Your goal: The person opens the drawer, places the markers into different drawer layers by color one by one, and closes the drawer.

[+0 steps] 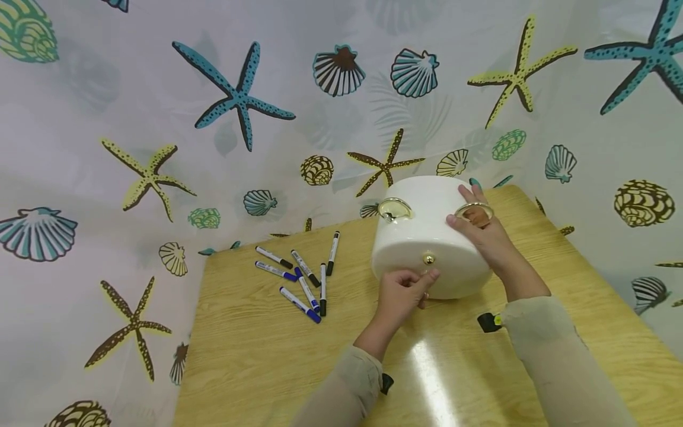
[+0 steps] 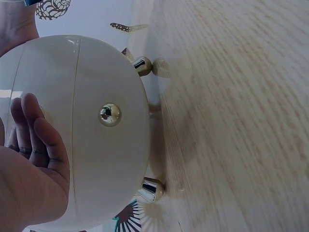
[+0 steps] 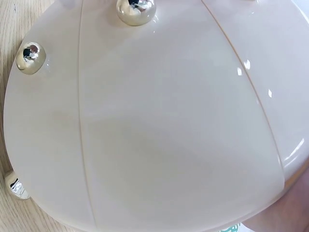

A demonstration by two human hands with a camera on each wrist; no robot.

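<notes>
A glossy white rounded drawer box (image 1: pixel 427 193) stands on gold feet (image 2: pixel 152 189). Two gold handles (image 1: pixel 395 207) are on its upper part. Seams divide its front into panels with round gold knobs (image 3: pixel 136 9). My right hand (image 1: pixel 482 231) presses on the box's right side, around one handle, its thumb and fingers spread over the white surface. In front of the panels is my left hand (image 1: pixel 400 290), its fingers loosely bent near the middle panel. The right wrist view shows the middle knob with no fingers on it.
Several black and blue markers (image 1: pixel 301 305) lie loose to the left on the wooden table (image 1: pixel 240 367). A black piece (image 1: pixel 487 322) shows beside the right sleeve. Behind the table hangs a white curtain (image 1: pixel 299 77) printed with shells and starfish.
</notes>
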